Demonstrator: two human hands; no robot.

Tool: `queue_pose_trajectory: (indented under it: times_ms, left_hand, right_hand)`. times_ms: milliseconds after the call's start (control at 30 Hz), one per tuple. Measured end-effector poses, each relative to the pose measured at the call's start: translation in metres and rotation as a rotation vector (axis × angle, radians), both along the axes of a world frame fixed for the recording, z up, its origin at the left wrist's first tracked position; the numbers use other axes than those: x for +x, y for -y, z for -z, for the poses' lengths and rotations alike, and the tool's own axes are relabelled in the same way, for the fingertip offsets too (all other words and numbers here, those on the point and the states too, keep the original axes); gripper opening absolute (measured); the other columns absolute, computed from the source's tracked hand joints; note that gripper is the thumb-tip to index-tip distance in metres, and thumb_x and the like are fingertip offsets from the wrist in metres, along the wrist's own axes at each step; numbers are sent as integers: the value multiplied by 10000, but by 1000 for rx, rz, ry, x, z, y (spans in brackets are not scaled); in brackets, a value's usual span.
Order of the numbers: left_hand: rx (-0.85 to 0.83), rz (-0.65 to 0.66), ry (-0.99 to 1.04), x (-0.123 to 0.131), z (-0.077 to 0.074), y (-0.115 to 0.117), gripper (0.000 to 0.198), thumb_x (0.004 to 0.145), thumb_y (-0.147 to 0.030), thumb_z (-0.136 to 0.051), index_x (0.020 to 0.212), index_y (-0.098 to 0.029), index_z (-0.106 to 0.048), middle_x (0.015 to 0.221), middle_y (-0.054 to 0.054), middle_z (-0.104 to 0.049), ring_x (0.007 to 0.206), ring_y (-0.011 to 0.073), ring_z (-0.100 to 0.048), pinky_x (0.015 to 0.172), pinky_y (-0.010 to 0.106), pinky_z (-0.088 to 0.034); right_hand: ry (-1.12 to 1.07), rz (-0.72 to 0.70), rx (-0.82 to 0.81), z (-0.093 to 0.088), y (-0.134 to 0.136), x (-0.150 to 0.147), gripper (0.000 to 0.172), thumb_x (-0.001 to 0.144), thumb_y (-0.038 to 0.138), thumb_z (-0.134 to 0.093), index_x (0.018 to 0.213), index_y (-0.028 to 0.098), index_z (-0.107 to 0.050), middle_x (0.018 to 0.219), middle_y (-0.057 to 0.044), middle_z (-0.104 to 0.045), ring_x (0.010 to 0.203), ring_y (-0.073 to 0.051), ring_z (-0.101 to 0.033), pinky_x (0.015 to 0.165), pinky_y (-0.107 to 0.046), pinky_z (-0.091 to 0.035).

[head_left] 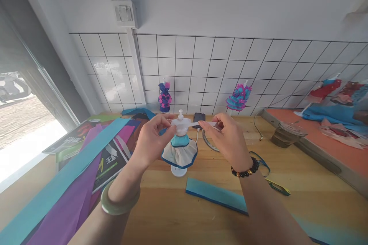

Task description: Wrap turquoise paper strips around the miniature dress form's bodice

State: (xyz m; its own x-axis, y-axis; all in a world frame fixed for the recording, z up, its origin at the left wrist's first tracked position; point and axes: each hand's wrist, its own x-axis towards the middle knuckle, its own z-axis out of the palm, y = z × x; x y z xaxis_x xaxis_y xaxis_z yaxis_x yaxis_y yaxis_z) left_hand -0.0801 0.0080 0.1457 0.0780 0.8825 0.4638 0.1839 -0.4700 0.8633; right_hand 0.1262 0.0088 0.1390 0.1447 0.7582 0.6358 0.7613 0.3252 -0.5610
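White mini dress form (181, 121): stood upright on its round base (178, 171) at mid-width of the wooden worktop (161, 210), nearer the rear edge than the front.
Doll skirt (179, 154): cream with blue hem trim; fitted around the form, below a turquoise waistband (180, 141).
White strip (196, 124): drawn out nearly level from the bust, above the waistband.
Right hand (228, 138): thumb and fingers clamped on the strip's outer end.
Left hand (152, 138): thumb and forefinger set against the bust's left side; whether the strip is also gripped there cannot be told.
Step in hand: judged to be fitting of the strip around the bust.
Next move: even tension on the strip and a steadied form appear to be called for; the light stand could be tipped by a hard pull.
Turquoise band (215, 194): laid flat between form and front edge, partly covered by the right forearm.
Yellow cutter (277, 187): placed toward the right edge, near a dark blue ribbon (263, 164).
Smartphone (199, 117): laid at the rear edge, cable (197, 134) attached.
Purple fabric (69, 201): spread along the left edge, beside magazines (110, 159).
Lidded cup (287, 134): stood toward the rear right corner.
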Motion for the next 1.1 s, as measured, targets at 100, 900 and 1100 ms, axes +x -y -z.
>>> queue_pose_trajectory:
  times_ms: [100, 900, 1100]
  left_hand:
    - [-2, 10, 29, 1, 0, 0, 177, 761, -249, -641, 664, -190, -504, 1095, 93, -667, 1067, 244, -619, 895, 397, -498]
    - [2, -31, 38, 3, 5, -6, 174, 764, -265, -648, 667, -197, -520, 940, 58, -717, 999, 217, -653, 884, 386, -511]
    - [30, -49, -19, 1, 8, -6, 188, 778, -292, -647, 681, -205, -511, 963, 60, -720, 1027, 224, -649, 894, 390, -505]
  right_hand:
    - [-22, 11, -20, 0, -1, 0, 412, 747, 571, -633, 681, 211, -444, 579, 51, -413, 523, -109, -371, 495, -251, -302]
    - [-41, 10, -25, 6, -7, -3, 398, 763, 525, -642, 659, 215, -414, 581, 53, -401, 549, -119, -374, 524, -259, -309]
    - [8, 22, 51, 11, -11, -3, 397, 786, 507, -632, 655, 216, -397, 575, 56, -380, 556, -122, -351, 540, -261, -293]
